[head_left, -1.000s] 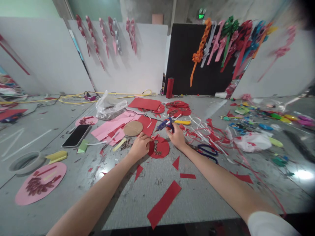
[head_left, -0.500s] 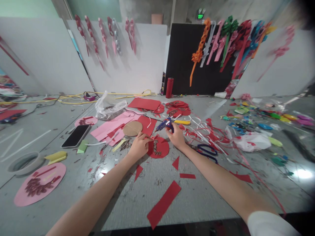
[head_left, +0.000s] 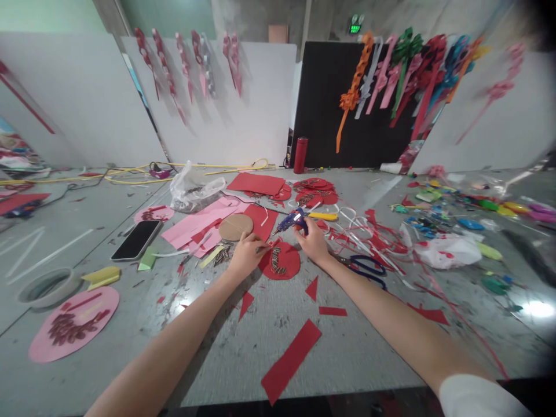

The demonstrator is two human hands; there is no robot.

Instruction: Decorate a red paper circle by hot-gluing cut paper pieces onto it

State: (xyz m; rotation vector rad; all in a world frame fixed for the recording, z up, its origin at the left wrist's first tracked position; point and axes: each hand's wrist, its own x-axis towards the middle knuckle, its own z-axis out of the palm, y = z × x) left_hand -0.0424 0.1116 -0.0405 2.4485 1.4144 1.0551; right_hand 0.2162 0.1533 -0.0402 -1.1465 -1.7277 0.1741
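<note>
My right hand (head_left: 311, 238) is wrapped round a blue hot glue gun (head_left: 292, 220), its nozzle pointing left and down over the top of a red paper disc (head_left: 292, 262). Sunflower seeds (head_left: 276, 263) form a curved row on that disc. At the disc's left edge my left hand (head_left: 248, 253) has its fingertips pinched together; a small dark seed seems to be between them. A tan cardboard disc (head_left: 235, 226) lies just beyond this hand. Loose seeds (head_left: 222, 253) are scattered to its left.
Scissors (head_left: 367, 265) and a yellow-handled cutter (head_left: 324, 216) lie to the right. A phone (head_left: 135, 240), a tape roll (head_left: 47, 288) and a pink disc (head_left: 76, 324) are on the left. A red bottle (head_left: 300, 155) stands at the back. A red paper strip (head_left: 291, 362) lies in front.
Both hands stay almost where they were, with the glue gun still over the disc's top edge. The whole view has shifted very slightly.
</note>
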